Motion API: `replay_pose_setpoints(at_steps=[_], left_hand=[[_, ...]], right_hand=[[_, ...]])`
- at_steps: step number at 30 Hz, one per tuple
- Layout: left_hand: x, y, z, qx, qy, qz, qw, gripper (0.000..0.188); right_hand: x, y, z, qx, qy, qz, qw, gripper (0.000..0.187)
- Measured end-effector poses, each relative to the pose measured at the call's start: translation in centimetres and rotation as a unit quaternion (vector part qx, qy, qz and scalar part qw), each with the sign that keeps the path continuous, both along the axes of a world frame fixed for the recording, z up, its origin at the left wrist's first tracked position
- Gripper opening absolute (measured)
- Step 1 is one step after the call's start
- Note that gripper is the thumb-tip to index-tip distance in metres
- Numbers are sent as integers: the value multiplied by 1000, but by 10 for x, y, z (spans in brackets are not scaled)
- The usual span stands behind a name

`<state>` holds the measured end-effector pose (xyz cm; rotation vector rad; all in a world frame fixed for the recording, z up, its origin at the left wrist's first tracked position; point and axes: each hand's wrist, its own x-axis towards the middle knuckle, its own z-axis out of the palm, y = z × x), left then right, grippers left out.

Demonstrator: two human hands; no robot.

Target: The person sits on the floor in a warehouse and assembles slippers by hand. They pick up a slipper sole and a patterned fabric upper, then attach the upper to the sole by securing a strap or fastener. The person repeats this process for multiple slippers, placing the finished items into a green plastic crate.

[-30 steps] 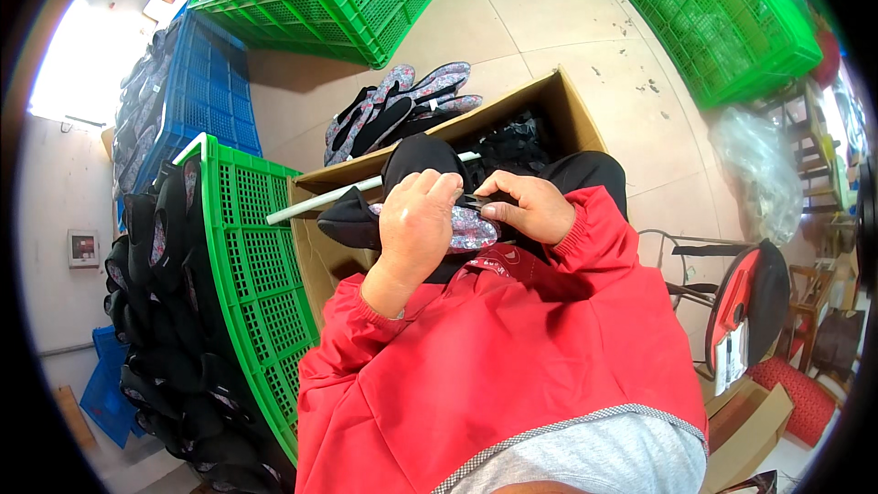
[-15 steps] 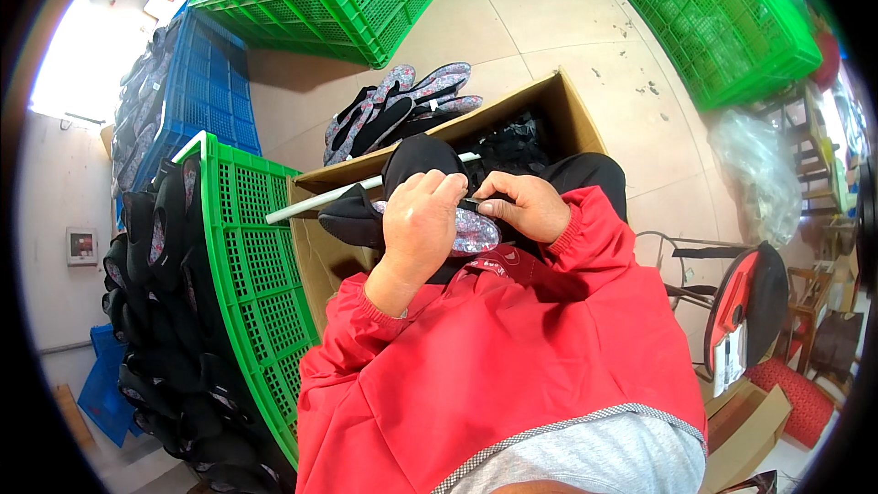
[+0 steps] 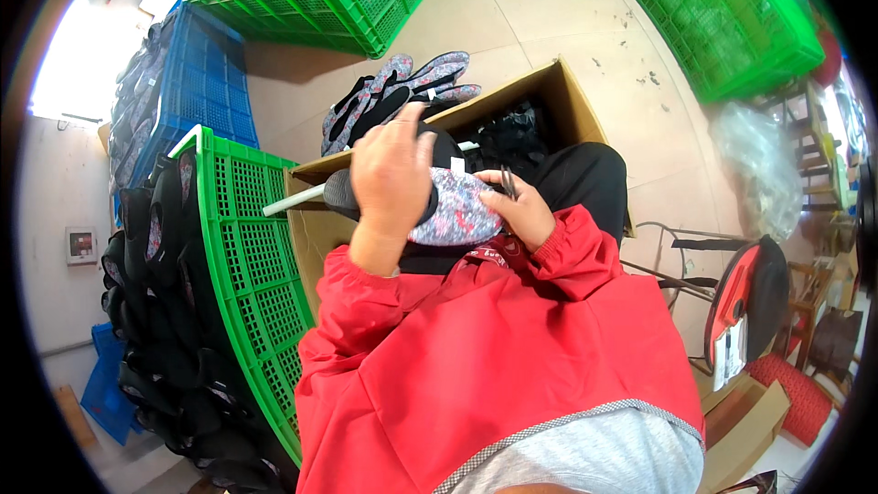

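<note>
A slipper (image 3: pixel 448 215) with a grey, red-flecked floral pattern and a black opening lies across my lap, a small white tag at its edge. My left hand (image 3: pixel 391 178) is over its black end, fingers stretched upward and thumb apart. At the patterned end, my right hand (image 3: pixel 523 210) grips the slipper and also holds a small dark two-pronged tool, apparently thread snips (image 3: pixel 508 183), points up. Past my left hand, several similar slippers (image 3: pixel 398 91) lie piled at the edge of an open cardboard box (image 3: pixel 576 105).
A pale rod (image 3: pixel 294 199) crosses the box's left side. Green crates (image 3: pixel 251 229) stand at left, far left and far right (image 3: pixel 732 27), with a blue crate (image 3: pixel 206 82) behind. Black slippers (image 3: pixel 165 311) fill the left side. A round-seated chair (image 3: pixel 745 302) stands at right.
My left hand has let go of its pinch and lifted, fingers extended. The slipper has turned so its patterned face shows more. The snips in my right hand now point up.
</note>
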<state>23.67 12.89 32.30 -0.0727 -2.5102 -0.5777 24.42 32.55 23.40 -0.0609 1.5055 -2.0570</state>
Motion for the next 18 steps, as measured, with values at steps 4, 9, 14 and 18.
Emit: replay_pose_setpoints(at_steps=[4, 9, 14, 18], left_hand=[[16, -24, 26, 33, 15, -31, 999, 40], [62, -17, 49, -26, -157, -159, 974, 58], [54, -13, 26, -141, -100, -157, 972, 55], [57, -16, 29, -121, -150, -183, 964, 47]], right_hand=[[-13, 8, -6, -19, -191, -1, 981, 30], [-23, 8, -10, -63, -264, 64, 960, 31], [-20, 8, -22, -121, -351, 130, 919, 26], [-20, 19, -13, -44, -331, 181, 925, 24]])
